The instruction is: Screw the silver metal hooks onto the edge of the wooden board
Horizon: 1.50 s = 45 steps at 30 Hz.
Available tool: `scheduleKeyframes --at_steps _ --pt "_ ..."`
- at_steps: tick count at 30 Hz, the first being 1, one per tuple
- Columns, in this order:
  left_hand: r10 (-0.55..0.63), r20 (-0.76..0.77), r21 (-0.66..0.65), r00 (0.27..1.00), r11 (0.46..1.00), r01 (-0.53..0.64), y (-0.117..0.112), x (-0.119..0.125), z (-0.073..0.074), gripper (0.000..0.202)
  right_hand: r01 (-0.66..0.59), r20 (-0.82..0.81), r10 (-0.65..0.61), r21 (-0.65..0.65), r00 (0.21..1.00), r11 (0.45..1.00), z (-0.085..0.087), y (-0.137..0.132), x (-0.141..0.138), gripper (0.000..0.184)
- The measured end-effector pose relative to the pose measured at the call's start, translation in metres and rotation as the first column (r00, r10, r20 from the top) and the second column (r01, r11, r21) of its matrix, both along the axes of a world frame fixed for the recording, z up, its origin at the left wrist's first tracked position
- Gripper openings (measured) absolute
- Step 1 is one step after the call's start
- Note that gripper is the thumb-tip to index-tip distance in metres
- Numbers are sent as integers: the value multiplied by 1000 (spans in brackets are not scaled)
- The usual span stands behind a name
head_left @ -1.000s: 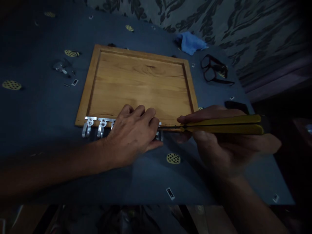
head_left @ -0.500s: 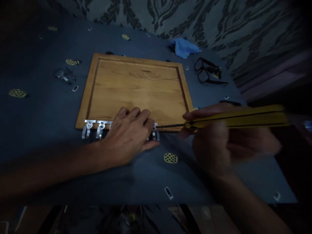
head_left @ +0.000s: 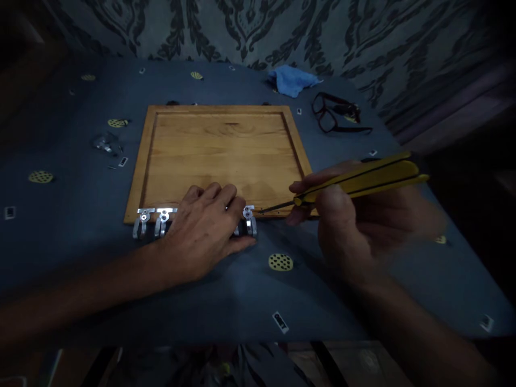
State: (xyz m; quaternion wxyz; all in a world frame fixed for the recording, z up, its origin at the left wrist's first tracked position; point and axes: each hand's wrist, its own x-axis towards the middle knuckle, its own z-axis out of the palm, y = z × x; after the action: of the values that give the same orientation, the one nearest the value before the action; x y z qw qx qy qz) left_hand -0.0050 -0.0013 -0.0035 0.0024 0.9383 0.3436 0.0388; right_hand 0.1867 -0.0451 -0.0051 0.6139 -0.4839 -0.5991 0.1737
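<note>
A shallow wooden panel with a raised frame lies on the table. Along its near edge sits a row of shiny metal double-pronged hooks, their prongs jutting over the edge. My left hand is over the middle of that row, fingers curled together and thumb on the near side; it hides some hooks. Wrapped round a yellow-handled screwdriver is my right hand. The screwdriver's thin shaft points left, its tip at the wooden edge just right of the rightmost hook.
Small loose metal parts lie left of the panel. A blue cloth is at the back, with black-framed glasses to its right. A patterned blue cloth covers the table, backed by a patterned wall.
The view has shifted and tilted slightly. My right hand has drawn the screwdriver's tip a little away from the rightmost hook, with the handle tilted higher. My left hand stays on the hooks.
</note>
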Motion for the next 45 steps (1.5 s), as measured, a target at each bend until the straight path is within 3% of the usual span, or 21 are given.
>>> scheduleKeyframes --at_steps 5,10,17,28,34,45 --pt "0 -21 -62 1000 998 -1 -1 -1 5 47 21 18 -20 -29 1000 999 -3 0 -1 6" --pt "1 37 -136 999 991 4 1 -4 9 47 63 7 -63 33 998 997 -5 3 -4 6" --pt "47 50 -258 998 966 -33 10 -11 17 44 -21 23 21 11 1000 1000 -9 7 -3 8" --pt "25 28 -211 999 977 -18 6 -5 11 47 -2 -41 3 10 999 1000 -11 7 -4 10" --pt "28 0 -213 1000 977 -27 5 -1 12 44 37 8 -38 53 999 998 -12 3 -3 5" --pt "22 -34 -217 999 976 -29 4 1 12 41 -53 4 53 -72 999 996 -4 0 -2 11"
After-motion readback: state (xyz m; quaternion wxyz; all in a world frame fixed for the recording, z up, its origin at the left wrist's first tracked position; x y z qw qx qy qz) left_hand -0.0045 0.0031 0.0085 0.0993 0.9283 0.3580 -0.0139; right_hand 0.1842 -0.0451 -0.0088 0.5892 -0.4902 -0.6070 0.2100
